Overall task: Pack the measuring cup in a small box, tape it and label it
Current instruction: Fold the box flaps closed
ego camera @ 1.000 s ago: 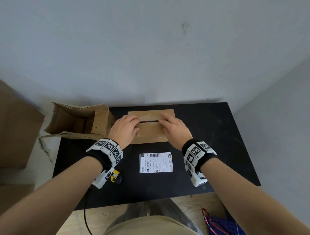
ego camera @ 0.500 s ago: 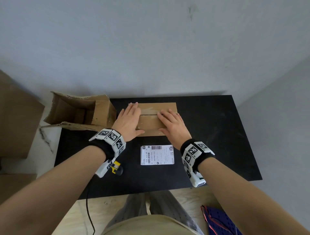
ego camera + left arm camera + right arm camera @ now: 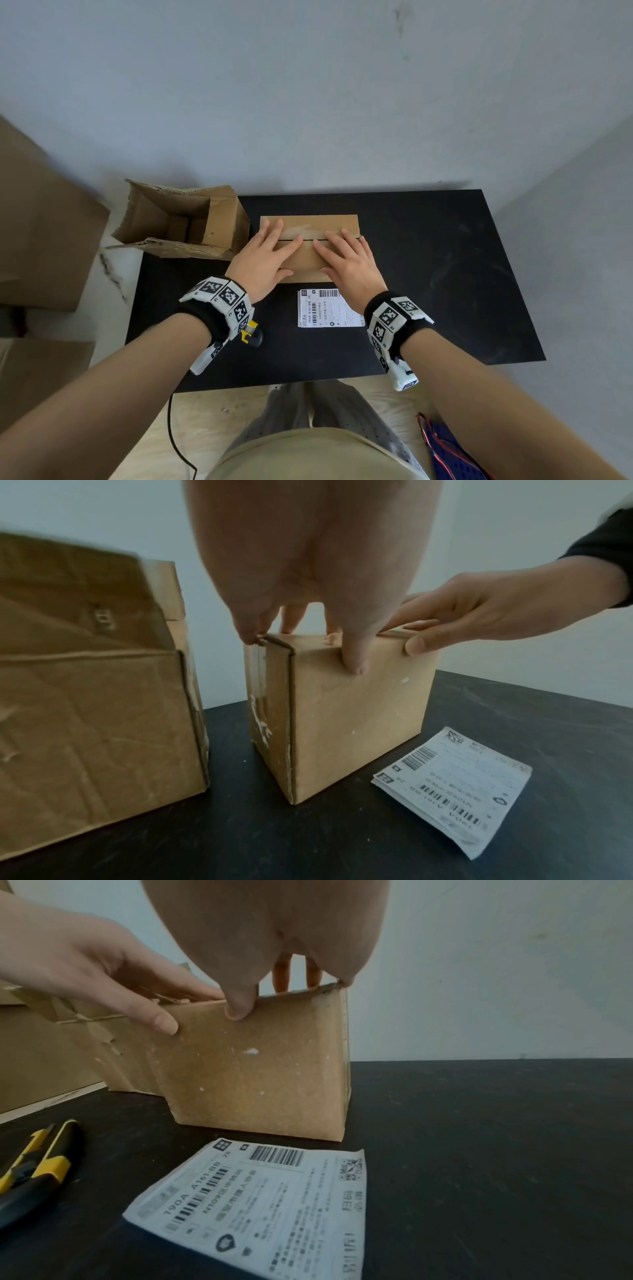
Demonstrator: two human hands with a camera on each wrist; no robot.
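The small cardboard box (image 3: 310, 222) stands in the middle of the black table (image 3: 445, 274) with its top flaps folded down and a dark seam showing between them. My left hand (image 3: 269, 251) lies flat on the left half of the top, and its thumb (image 3: 354, 658) hangs over the near face (image 3: 356, 723). My right hand (image 3: 347, 262) presses flat on the right half, its thumb (image 3: 240, 1007) also over the near face (image 3: 257, 1074). The measuring cup is not visible. A stack of white shipping labels (image 3: 330, 308) lies just in front of the box.
A larger torn cardboard box (image 3: 181, 219) stands open at the table's back left, close beside the small one. A yellow-and-black utility knife (image 3: 37, 1172) lies on the table under my left wrist. More cardboard sits on the floor at the left, and a blue object (image 3: 452, 448) at the lower right.
A second ago my fingers were curled at the gap between the flaps. Both hands have since straightened and now lie flat on the closed top.
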